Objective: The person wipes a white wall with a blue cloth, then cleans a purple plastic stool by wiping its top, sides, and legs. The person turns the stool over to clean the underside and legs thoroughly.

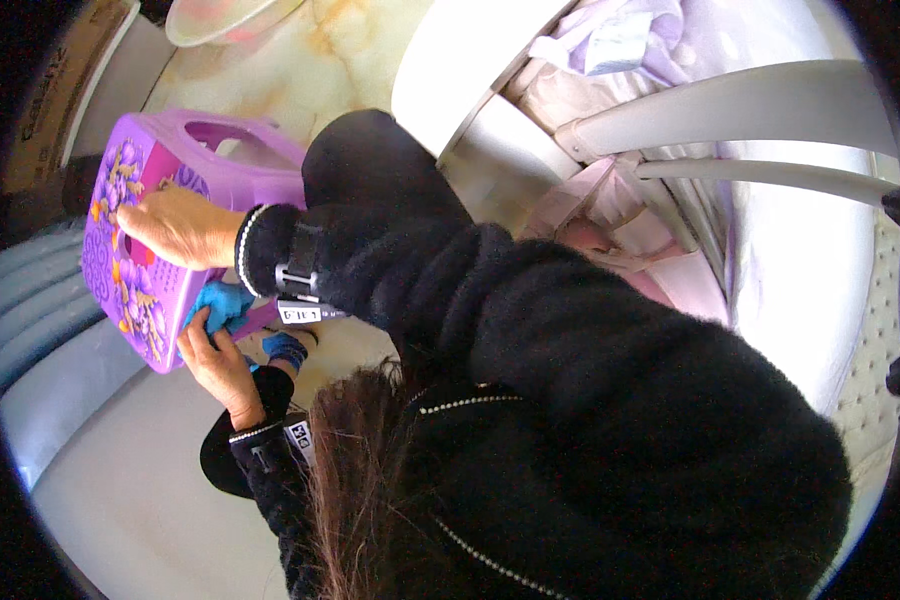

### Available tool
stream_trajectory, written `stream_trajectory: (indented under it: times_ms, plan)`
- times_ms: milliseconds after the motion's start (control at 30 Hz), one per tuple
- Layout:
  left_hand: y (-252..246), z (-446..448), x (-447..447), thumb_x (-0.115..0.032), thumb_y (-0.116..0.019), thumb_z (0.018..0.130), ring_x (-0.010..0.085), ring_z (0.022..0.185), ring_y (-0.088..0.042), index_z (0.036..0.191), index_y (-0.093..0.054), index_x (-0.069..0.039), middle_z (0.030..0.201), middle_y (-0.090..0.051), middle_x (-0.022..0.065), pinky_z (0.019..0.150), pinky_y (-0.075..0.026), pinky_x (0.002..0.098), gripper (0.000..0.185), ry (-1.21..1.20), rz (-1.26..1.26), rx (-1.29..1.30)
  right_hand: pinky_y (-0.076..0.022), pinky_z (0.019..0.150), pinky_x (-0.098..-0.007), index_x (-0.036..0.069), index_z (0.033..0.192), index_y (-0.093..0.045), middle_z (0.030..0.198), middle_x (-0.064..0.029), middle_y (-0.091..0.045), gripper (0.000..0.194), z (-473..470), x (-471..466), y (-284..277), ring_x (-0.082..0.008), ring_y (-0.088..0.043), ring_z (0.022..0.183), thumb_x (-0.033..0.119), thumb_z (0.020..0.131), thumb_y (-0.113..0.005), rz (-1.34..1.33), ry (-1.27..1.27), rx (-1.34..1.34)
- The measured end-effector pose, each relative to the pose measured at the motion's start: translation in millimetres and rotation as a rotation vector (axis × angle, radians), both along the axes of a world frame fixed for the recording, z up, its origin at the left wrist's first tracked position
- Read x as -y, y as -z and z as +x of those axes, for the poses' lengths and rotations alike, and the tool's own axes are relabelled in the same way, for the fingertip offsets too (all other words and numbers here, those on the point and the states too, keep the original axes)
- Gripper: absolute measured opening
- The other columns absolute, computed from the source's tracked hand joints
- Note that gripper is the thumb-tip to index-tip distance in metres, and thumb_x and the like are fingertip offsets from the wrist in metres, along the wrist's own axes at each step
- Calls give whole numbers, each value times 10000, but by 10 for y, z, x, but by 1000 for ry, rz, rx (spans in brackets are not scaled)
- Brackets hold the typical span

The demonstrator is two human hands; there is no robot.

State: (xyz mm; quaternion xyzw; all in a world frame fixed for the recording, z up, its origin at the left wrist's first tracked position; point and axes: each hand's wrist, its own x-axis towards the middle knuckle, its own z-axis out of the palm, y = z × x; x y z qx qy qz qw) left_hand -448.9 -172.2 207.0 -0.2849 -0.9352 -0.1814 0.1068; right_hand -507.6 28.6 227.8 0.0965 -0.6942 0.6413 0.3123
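Note:
A purple plastic stool [266, 154] with printed flowers on its seat is tipped on its side before me, the seat turned to the left of the picture. My right hand [184, 229] is curled around part of the stool near its seat, with some fingers hidden. Lower in the picture, my left hand [221, 371] presses a bunched blue cloth [225, 304] against the stool's edge. Both black sleeves have a beaded cuff and a strap with a printed tag.
Light blue padded fabric [45, 285] lies in folds beyond the stool, near a cardboard box [60, 97] bearing writing. A round plastic basin [221, 19] stands on the marbled floor [345, 67]. To my right are a pale slatted chair [720, 105], a pink bag [667, 277] and lilac cloth [667, 37].

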Motion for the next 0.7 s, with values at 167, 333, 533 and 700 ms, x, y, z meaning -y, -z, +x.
stream_trajectory:
  times_ms: [167, 333, 533, 700]
  plan:
    - [161, -91, -665, -28, -578, 809, 403, 1016, -547, 1153, -590, -21, 1087, -565, 206, 904, -438, 471, 345, 224, 103, -13, -409, 652, -498, -13, 722, -545, 666, -244, -552, 663, 5, -8, -22, -443, -561, 698, 470, 1020, -203, -90, -58, 78]
    - [148, -166, -748, -29, -619, 778, 410, 1034, -537, 1170, -588, -16, 1120, -567, 207, 901, -438, 452, 393, 329, 10, -4, -396, 679, -503, -23, 707, -522, 663, -266, -533, 639, 1, 4, -37, -457, -551, 703, 449, 1019, -223, -49, -5, 122]
    - [-32, -51, -18, 40, -550, 808, 380, 1029, -553, 1114, -607, -16, 1080, -580, 184, 909, -445, 438, 316, 158, -91, -1, -385, 652, -499, -21, 743, -492, 679, -251, -522, 613, 52, -29, -12, -448, -540, 712, 448, 1024, -217, -69, -82, 72]
    - [-72, -18, 340, 27, -536, 815, 375, 993, -565, 1073, -624, -20, 1038, -581, 186, 891, -449, 445, 277, -63, -64, 5, -409, 727, -497, -28, 868, -527, 872, -225, -569, 434, 38, -11, -26, -413, -548, 830, 329, 1009, -323, 63, 161, -110]
